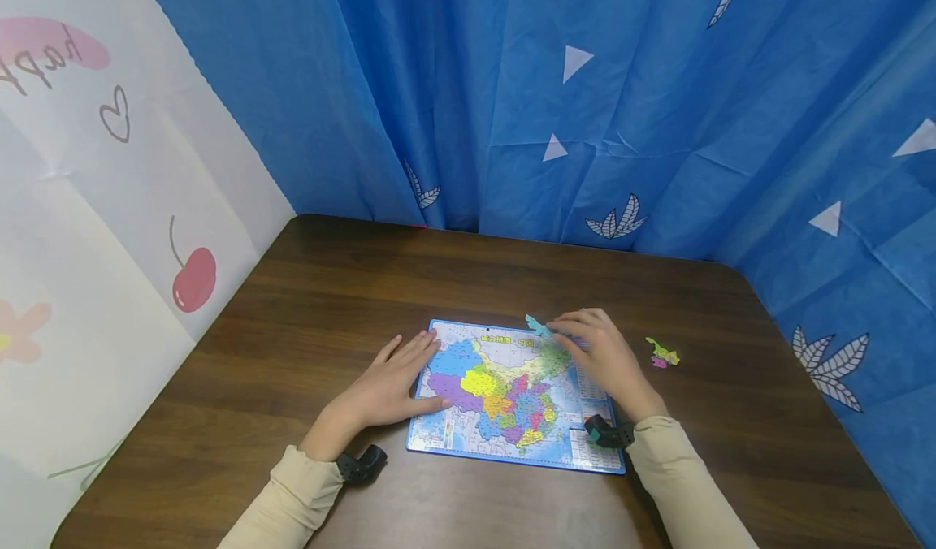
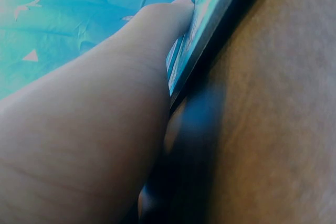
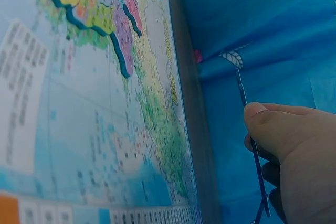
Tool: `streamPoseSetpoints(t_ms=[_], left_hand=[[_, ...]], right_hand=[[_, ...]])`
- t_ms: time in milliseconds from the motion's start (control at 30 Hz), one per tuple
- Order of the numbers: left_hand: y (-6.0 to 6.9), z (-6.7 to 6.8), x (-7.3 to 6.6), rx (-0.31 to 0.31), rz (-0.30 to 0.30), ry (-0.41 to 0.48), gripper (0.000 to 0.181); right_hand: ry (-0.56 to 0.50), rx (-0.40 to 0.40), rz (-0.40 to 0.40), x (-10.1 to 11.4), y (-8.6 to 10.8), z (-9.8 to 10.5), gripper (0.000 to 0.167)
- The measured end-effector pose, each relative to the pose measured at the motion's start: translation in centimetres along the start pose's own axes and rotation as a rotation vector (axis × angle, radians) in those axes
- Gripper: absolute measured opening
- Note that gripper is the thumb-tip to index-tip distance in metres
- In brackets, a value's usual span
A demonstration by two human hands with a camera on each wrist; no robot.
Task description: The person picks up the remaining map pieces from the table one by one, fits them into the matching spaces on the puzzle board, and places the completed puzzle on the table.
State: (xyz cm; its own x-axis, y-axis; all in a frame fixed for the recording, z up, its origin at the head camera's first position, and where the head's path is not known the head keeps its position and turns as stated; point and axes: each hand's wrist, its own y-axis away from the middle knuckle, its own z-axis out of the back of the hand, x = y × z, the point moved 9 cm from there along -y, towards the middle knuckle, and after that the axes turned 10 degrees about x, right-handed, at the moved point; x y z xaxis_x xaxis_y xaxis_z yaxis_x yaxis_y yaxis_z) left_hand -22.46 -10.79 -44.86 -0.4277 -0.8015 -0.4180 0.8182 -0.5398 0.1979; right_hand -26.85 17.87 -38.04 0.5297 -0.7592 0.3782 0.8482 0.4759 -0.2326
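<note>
A map puzzle board with a blue rim lies on the table, many coloured pieces set in its map. My left hand rests flat on its left edge, fingers spread and thumb on the map; in the left wrist view the thumb of the left hand touches the board's surface. Above the board's top edge, my right hand pinches a light blue puzzle piece between thumb and fingers. Edge-on, the thin puzzle piece shows in the right wrist view, held off the board. Green printed map shows at the upper right.
Right of the board, a yellow-green puzzle piece and a small magenta piece lie close together on the brown wooden table. A blue curtain hangs behind the table, and a white printed one at the left.
</note>
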Motion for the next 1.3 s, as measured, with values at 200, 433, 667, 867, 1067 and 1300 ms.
streamPoseSetpoints(t_ms=[200,433,667,867,1067,1300], left_hand=[[0.0,0.0,0.0,-0.001,-0.001,0.0,0.099],[0.0,0.0,0.0,-0.005,-0.007,0.004,0.098],[0.0,-0.1,0.0,0.009,0.003,0.008,0.099],[-0.1,-0.2,0.0,0.014,-0.001,0.015,0.099],[-0.1,-0.2,0.1,0.011,-0.002,0.017,0.099],[-0.1,-0.1,0.0,0.006,-0.01,0.017,0.098]], right_hand=[[-0.013,0.014,0.01,0.7,-0.4,-0.4,0.024],[-0.017,0.021,0.032,1.4,-0.7,-1.2,0.026],[-0.002,0.04,0.053,2.1,-1.1,-2.2,0.026],[0.011,0.073,0.036,2.5,-1.3,-3.1,0.025],[0.024,0.1,0.06,3.3,-1.5,-3.7,0.026],[0.032,0.133,0.1,3.9,-1.4,-4.4,0.027]])
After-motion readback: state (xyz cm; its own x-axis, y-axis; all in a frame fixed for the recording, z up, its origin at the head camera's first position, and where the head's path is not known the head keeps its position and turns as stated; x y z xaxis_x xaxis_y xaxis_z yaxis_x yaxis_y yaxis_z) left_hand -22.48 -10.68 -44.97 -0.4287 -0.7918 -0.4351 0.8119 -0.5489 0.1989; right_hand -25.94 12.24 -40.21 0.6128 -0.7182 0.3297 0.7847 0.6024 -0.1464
